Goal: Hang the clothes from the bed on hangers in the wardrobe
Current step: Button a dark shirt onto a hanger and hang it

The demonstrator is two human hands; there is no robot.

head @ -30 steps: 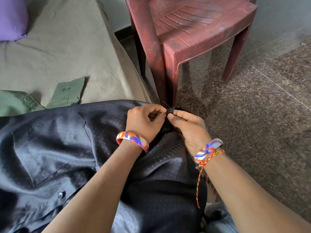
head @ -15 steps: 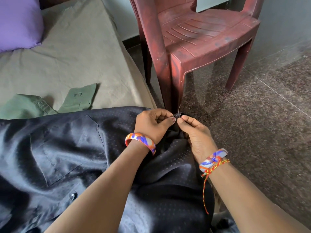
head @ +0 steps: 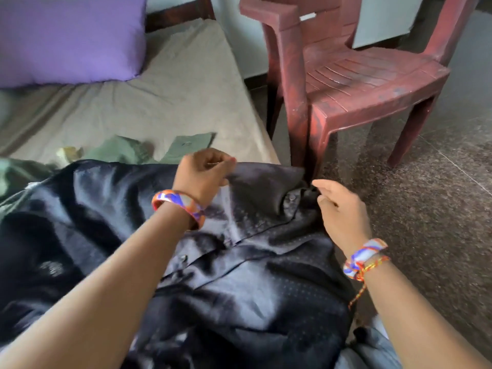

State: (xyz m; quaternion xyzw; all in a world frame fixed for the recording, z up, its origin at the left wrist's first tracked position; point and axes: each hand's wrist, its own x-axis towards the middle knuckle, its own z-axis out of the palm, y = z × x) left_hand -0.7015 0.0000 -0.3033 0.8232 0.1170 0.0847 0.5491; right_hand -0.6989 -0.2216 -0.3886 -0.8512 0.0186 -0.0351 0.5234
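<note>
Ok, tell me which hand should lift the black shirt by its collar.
Left, probably. The left hand already pinches a fold of the black shirt beside the collar, so its grip is set. The right hand is relaxed at the collar's buttoned end, apparently holding nothing.

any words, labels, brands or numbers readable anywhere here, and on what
None can be read.
The black shirt, the green garment, the purple pillow and the red plastic chair show no print.
The bangles on the left hand and right hand carry only coloured patterns.
</note>
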